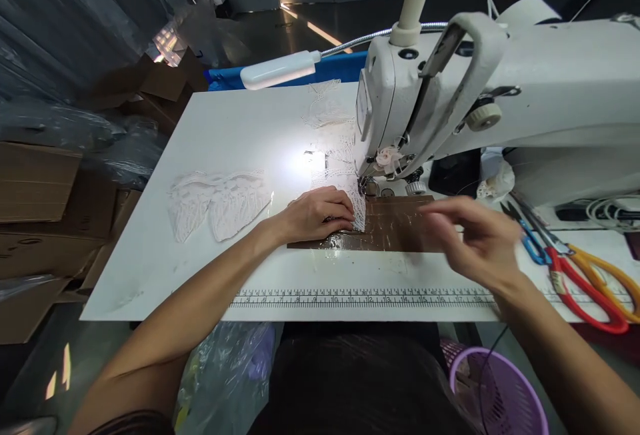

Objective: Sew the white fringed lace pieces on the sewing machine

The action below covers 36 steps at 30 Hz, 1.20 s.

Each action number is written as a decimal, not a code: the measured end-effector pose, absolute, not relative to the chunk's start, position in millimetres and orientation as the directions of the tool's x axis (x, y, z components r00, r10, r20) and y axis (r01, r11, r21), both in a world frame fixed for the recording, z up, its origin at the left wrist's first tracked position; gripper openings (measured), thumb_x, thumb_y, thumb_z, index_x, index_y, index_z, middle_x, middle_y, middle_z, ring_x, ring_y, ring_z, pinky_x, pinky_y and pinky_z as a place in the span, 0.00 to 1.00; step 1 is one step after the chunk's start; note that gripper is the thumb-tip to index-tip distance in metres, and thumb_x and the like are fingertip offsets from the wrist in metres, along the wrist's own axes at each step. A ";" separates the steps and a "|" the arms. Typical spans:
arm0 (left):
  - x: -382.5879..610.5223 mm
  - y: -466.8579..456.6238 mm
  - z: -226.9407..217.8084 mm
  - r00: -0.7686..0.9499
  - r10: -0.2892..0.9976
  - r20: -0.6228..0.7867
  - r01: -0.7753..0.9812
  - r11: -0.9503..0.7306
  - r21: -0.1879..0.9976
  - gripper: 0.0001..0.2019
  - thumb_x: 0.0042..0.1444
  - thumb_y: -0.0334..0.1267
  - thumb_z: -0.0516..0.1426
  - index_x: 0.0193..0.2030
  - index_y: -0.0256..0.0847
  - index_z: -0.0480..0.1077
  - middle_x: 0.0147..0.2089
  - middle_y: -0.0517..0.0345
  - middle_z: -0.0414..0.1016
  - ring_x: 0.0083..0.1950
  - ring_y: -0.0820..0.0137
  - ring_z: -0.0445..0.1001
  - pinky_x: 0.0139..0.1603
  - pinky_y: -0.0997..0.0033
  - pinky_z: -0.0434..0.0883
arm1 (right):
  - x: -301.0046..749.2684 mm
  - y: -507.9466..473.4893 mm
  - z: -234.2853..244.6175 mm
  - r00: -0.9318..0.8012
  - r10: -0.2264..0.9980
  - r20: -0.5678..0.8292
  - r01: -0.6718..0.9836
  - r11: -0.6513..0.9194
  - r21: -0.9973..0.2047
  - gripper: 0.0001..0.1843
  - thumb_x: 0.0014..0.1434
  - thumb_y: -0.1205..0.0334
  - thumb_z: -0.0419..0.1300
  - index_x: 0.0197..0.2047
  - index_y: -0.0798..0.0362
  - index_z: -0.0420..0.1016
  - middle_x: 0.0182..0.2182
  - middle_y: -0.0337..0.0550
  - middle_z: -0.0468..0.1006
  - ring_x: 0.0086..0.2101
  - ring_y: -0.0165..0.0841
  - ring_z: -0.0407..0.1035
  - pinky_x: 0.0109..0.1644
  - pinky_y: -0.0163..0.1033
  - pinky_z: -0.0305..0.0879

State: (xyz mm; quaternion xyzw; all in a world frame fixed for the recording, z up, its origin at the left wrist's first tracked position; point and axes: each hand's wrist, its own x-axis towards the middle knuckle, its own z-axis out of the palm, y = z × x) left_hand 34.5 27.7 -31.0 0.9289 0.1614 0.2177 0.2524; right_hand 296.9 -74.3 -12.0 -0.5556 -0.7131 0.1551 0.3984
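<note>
My left hand (317,214) lies on a strip of white lace (336,155), fingers curled and pressing it onto the brown taped patch (395,225) just in front of the needle of the white sewing machine (450,102). My right hand (475,238) hovers over the right part of the brown patch, smeared by motion, its fingers loosely spread and nothing visible in them. The lace strip runs back from the needle across the white table (225,142).
Two white lace pieces (217,205) lie left on the table. A lamp (277,68) on a flexible neck shines down. Blue, red and orange scissors (575,268) lie right. A printed ruler (360,297) runs along the front edge. A purple basket (505,395) and cardboard boxes (40,182) stand around.
</note>
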 end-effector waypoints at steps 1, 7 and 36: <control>34.7 27.8 -31.1 0.851 0.413 0.324 0.189 -0.817 0.544 0.07 0.63 0.35 0.58 0.40 0.38 0.79 0.43 0.50 0.79 0.43 0.68 0.76 0.45 0.64 0.76 | 296.3 -68.5 -9.1 -0.140 0.925 0.354 0.681 0.349 -0.643 0.13 0.63 0.54 0.56 0.42 0.50 0.79 0.29 0.42 0.78 0.25 0.32 0.69 0.27 0.36 0.64; 36.2 24.1 -28.8 0.833 0.448 0.324 0.220 -0.806 0.550 0.08 0.63 0.34 0.58 0.41 0.39 0.79 0.43 0.51 0.79 0.44 0.67 0.76 0.45 0.64 0.75 | 284.2 -19.2 -20.1 -0.395 0.899 0.188 0.731 0.432 -0.528 0.16 0.63 0.59 0.53 0.46 0.52 0.80 0.38 0.46 0.80 0.33 0.36 0.72 0.39 0.40 0.68; 39.9 11.0 -27.9 0.885 0.197 0.422 0.184 -0.980 0.070 0.10 0.63 0.31 0.54 0.39 0.39 0.77 0.40 0.54 0.79 0.35 0.71 0.74 0.38 0.68 0.73 | 281.6 -31.4 -41.9 -0.508 0.806 0.302 0.741 0.588 -0.324 0.19 0.61 0.64 0.55 0.51 0.43 0.81 0.45 0.47 0.76 0.41 0.38 0.71 0.39 0.39 0.68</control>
